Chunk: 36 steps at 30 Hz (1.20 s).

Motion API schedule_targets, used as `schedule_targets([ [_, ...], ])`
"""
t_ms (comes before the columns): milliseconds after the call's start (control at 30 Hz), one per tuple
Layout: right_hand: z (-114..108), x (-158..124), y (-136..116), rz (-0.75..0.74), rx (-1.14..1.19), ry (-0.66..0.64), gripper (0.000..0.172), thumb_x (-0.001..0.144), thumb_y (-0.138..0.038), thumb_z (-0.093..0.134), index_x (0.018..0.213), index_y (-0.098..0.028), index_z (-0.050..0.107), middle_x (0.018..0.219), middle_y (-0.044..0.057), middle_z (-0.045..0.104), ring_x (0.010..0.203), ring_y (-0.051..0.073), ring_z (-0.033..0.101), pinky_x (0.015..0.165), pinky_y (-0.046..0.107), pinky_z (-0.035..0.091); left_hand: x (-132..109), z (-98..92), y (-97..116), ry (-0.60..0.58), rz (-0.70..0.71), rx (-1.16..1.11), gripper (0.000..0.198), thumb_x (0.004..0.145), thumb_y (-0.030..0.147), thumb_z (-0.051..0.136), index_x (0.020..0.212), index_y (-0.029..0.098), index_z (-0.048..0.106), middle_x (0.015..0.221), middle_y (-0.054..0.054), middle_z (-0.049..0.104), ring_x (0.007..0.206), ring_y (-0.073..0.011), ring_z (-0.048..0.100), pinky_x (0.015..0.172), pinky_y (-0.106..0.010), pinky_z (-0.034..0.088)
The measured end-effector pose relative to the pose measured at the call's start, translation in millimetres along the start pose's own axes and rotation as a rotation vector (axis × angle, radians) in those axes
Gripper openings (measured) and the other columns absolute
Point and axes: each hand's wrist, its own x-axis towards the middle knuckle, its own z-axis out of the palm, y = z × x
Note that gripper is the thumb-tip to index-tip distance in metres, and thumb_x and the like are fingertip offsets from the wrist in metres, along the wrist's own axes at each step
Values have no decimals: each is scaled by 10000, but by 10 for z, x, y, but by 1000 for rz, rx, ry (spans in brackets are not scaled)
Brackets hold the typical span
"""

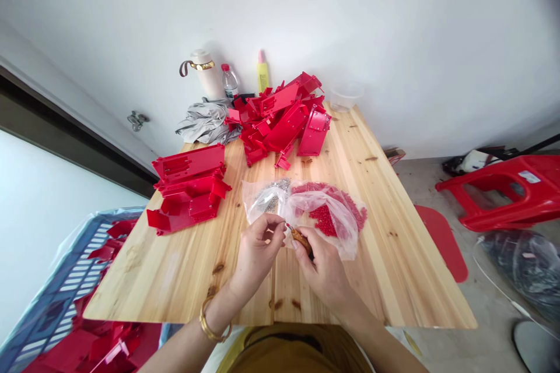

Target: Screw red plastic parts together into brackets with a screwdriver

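Observation:
My right hand [321,268] is closed around the brown handle of a screwdriver [300,238], whose short metal tip points up and left. The fingertips of my left hand [261,247] are pinched together near that tip; whatever they hold is too small to make out. Just beyond my hands lie two clear plastic bags side by side. Small silvery metal pieces [273,195] fill the left one, and many small red pieces [328,215] are in the right one.
A heap of red plastic parts [284,119] is at the table's back, with more red panels [188,189] at left. Behind stand a white flask [207,76], bottle [230,83] and grey cloth [205,119]. A blue crate [65,285] is lower left; a red stool [516,192] is right.

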Motion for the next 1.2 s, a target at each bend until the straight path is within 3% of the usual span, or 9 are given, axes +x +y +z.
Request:
schedule_targets([
  [133,14,-11,25,-16,1,32,171,993,-227,469,1113,-201,588,984,79,739,853,202,710,744,293,538,21,-21,50,12,107,113,68,890,239,606,898,199,662,813,-16,688,689,-132,677,630,-240,577],
  [200,11,-3,37,-35,20,56,179,986,-215,481,1126,-197,591,995,78,736,870,199,705,771,296,540,55,-24,87,-17,75,42,91,894,268,616,878,195,668,799,-19,683,689,-131,661,622,-236,565],
  [367,-86,40,62,-72,147,119,196,971,-224,518,1139,-211,617,1027,68,742,900,194,713,779,283,561,190,-14,246,-274,-125,-307,229,846,388,696,828,169,631,668,2,638,576,-106,587,550,-217,520],
  [500,-216,13,131,-53,185,214,245,970,-247,534,1200,-248,617,1097,53,742,924,197,718,772,283,574,513,-15,421,-411,63,-106,217,849,367,682,942,174,655,817,-35,704,698,-142,646,649,-253,544],
  [600,-294,-25,211,-20,161,300,224,960,-276,558,1170,-249,634,979,32,751,820,191,714,732,281,571,1034,117,503,-282,265,277,159,889,299,620,998,188,653,916,-41,727,828,-160,681,797,-277,549],
  [700,-348,-53,263,26,168,315,218,958,-305,556,1143,-243,654,853,16,735,722,184,689,678,270,556,1671,462,504,-178,199,610,230,925,233,562,1149,191,594,1065,-61,730,969,-173,697,873,-272,535],
  [833,-388,-116,295,47,202,318,214,956,-344,549,1098,-253,681,799,3,717,690,176,670,657,252,542,2290,1029,449,-143,119,767,443,864,190,643,1264,72,495,1149,-221,682,1123,-316,664,954,-389,503],
  [967,-399,-202,369,67,218,325,225,959,-368,540,1079,-246,686,830,11,727,698,177,677,641,243,541,2528,1342,411,-48,29,832,501,831,164,676,1248,0,452,1240,-331,570,1188,-414,609,956,-446,489],
  [1200,-478,-251,516,21,175,267,214,956,-301,552,1119,-225,668,890,28,748,745,170,711,664,216,564,2632,1467,314,23,-76,743,809,761,39,677,1456,54,264,1360,-311,481,1143,-377,651,923,-421,517],
])
